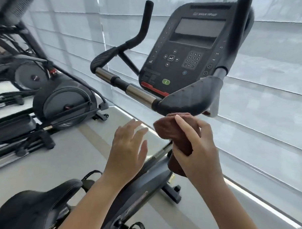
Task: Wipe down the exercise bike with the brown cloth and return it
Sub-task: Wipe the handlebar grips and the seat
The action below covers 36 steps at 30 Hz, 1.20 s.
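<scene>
Below the right-hand armrest pad of the exercise bike, a person's right hand holds the brown cloth. The cloth is bunched into a thick wad. The fingers curl around its middle and the index finger lies straight along its top. The top of the wad meets the underside of the pad; whether it presses there or sits just beneath cannot be told. A loose end hangs below the palm.

The left hand hovers just beside the cloth with its fingers spread and relaxed, holding nothing and touching nothing.

Above the pad, the dark console tilts towards the viewer with its screen blank. A chrome and black handlebar runs left from the pad. The black saddle sits at the lower left. Other gym machines stand further left, and a pale window blind fills the background.

This looks like the wiping step, with the cloth working the underside of the right pad. The next move likely calls for a firm stroke along that pad, then on to the handlebar or console. The free hand could steady the bar. No place to return the cloth is in view.
</scene>
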Each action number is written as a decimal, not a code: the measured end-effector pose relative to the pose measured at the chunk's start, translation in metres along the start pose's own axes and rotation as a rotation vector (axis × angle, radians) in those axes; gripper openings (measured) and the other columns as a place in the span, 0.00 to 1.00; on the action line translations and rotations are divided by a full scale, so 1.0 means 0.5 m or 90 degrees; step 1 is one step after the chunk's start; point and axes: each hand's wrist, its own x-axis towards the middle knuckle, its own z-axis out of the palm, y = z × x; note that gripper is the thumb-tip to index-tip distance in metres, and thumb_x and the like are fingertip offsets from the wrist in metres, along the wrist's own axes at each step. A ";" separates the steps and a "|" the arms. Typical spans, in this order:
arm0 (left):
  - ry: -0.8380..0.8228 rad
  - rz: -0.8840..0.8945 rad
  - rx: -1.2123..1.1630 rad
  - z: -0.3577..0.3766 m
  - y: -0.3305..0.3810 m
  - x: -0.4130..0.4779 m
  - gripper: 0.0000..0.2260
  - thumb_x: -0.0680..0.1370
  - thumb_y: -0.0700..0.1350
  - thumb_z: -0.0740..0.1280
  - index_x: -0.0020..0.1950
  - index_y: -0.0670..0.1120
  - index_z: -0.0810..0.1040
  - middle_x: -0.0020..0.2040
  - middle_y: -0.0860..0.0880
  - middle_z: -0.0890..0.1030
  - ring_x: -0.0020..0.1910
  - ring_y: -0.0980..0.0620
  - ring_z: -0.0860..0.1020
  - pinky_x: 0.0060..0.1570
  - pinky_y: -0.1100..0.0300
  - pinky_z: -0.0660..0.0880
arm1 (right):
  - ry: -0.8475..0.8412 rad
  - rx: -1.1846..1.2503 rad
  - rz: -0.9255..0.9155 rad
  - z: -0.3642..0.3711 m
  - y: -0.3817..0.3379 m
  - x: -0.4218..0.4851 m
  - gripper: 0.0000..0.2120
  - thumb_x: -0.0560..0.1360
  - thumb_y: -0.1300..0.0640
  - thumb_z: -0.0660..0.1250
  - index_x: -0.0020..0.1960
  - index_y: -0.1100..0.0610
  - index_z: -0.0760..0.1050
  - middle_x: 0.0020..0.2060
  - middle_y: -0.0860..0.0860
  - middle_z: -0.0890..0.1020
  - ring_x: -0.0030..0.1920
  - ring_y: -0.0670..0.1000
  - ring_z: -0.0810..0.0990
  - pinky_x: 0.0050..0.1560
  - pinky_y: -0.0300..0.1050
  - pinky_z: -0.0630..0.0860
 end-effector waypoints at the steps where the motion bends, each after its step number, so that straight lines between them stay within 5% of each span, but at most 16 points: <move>1: -0.002 -0.016 0.011 -0.008 -0.005 -0.016 0.12 0.76 0.41 0.62 0.56 0.38 0.77 0.58 0.37 0.76 0.62 0.39 0.72 0.60 0.39 0.68 | -0.030 0.022 -0.006 0.009 -0.006 -0.017 0.28 0.67 0.63 0.72 0.66 0.53 0.71 0.61 0.57 0.72 0.59 0.56 0.74 0.56 0.45 0.73; 6: 0.002 -0.086 0.063 -0.054 -0.046 -0.108 0.11 0.74 0.36 0.65 0.55 0.38 0.77 0.57 0.38 0.76 0.59 0.39 0.73 0.62 0.44 0.64 | -0.149 0.158 0.086 0.066 -0.030 -0.077 0.27 0.70 0.59 0.69 0.66 0.46 0.69 0.58 0.49 0.75 0.56 0.49 0.74 0.57 0.40 0.70; 10: -0.006 -0.198 0.098 -0.111 -0.097 -0.219 0.12 0.71 0.32 0.69 0.54 0.37 0.77 0.56 0.37 0.77 0.56 0.37 0.74 0.57 0.36 0.70 | -0.197 0.207 0.153 0.116 -0.061 -0.121 0.26 0.70 0.58 0.69 0.66 0.42 0.68 0.52 0.46 0.77 0.51 0.46 0.75 0.54 0.37 0.67; 13: -0.009 -0.239 0.119 -0.160 -0.122 -0.306 0.09 0.72 0.33 0.67 0.52 0.37 0.77 0.54 0.38 0.77 0.54 0.38 0.75 0.56 0.39 0.70 | -0.235 0.228 0.158 0.163 -0.116 -0.164 0.26 0.71 0.57 0.69 0.66 0.43 0.68 0.52 0.45 0.76 0.52 0.45 0.74 0.54 0.35 0.67; 19: -0.029 -0.307 0.170 -0.252 -0.166 -0.482 0.13 0.68 0.32 0.71 0.52 0.37 0.78 0.54 0.38 0.79 0.57 0.37 0.75 0.56 0.35 0.70 | -0.286 0.263 0.141 0.261 -0.239 -0.282 0.26 0.70 0.56 0.68 0.65 0.41 0.68 0.53 0.42 0.75 0.50 0.37 0.70 0.49 0.17 0.61; 25: -0.079 -0.376 0.176 -0.277 -0.213 -0.592 0.14 0.69 0.32 0.71 0.53 0.35 0.78 0.55 0.37 0.79 0.57 0.36 0.75 0.56 0.38 0.71 | -0.361 0.270 0.184 0.350 -0.277 -0.368 0.28 0.69 0.55 0.69 0.66 0.37 0.66 0.50 0.41 0.76 0.48 0.39 0.74 0.49 0.33 0.66; 36: -0.136 -0.374 0.195 -0.199 -0.366 -0.527 0.18 0.70 0.36 0.71 0.59 0.36 0.76 0.60 0.37 0.77 0.60 0.37 0.74 0.57 0.35 0.69 | -0.363 0.189 0.181 0.563 -0.234 -0.263 0.25 0.71 0.54 0.67 0.66 0.41 0.66 0.56 0.51 0.76 0.50 0.49 0.74 0.50 0.41 0.66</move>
